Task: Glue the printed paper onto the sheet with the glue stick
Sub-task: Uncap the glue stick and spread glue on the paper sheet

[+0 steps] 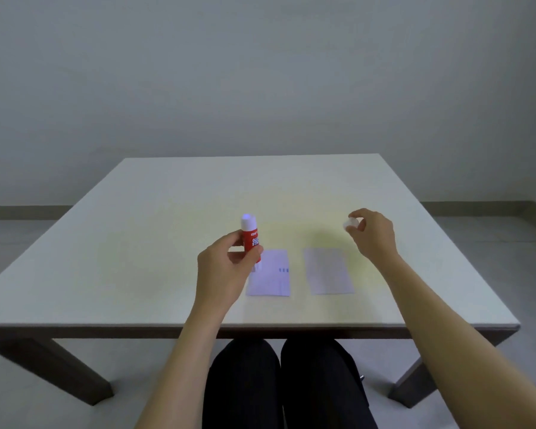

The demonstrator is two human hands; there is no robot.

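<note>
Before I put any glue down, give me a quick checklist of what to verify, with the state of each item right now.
1. Cap off the glue stick: ok, the white cap is pinched in the right hand, apart from the stick.
2. Stick held firmly: ok, the left hand grips its red body, upright.
3. Glue wound out far enough: cannot tell, the tip is blurred.
4. Printed paper within reach: ok, flat on the table just under the stick.
5. Which face of the printed paper is up: cannot tell; small blue marks show.
6. Plain sheet ready: ok, flat beside it on the right, not overlapping.
</note>
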